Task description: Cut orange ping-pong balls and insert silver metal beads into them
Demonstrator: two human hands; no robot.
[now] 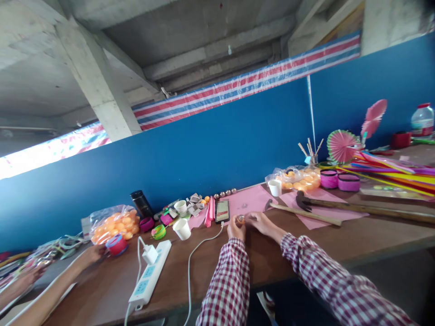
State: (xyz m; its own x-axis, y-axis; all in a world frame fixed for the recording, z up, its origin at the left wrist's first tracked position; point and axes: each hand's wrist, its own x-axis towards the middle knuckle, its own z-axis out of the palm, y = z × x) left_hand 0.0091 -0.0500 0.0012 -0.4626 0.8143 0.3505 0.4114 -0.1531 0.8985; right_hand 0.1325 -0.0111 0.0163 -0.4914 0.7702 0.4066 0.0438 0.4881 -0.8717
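Note:
Just above the near part of the table, my left hand [237, 228] closes its fingers around a small shiny ball [241, 218]. My right hand [261, 222] is beside it, fingers pinched together at the ball's right side; whatever lies between those fingertips is too small to make out. Behind my left hand lies a phone [222, 211] with a white cable [190, 258] plugged in. Several similar silvery balls [224, 194] stand in a row by the blue partition. Pink paper sheets [249, 199] lie under and behind my hands.
Two hammers [306, 213] lie at right, near a white cup [275, 187] and bagged orange balls [302, 179]. A power strip [151, 274], a paper cup [182, 229] and another bag of orange balls [117, 222] are at left. Another person's hand [97, 252] touches a red-blue ribbon roll [116, 245].

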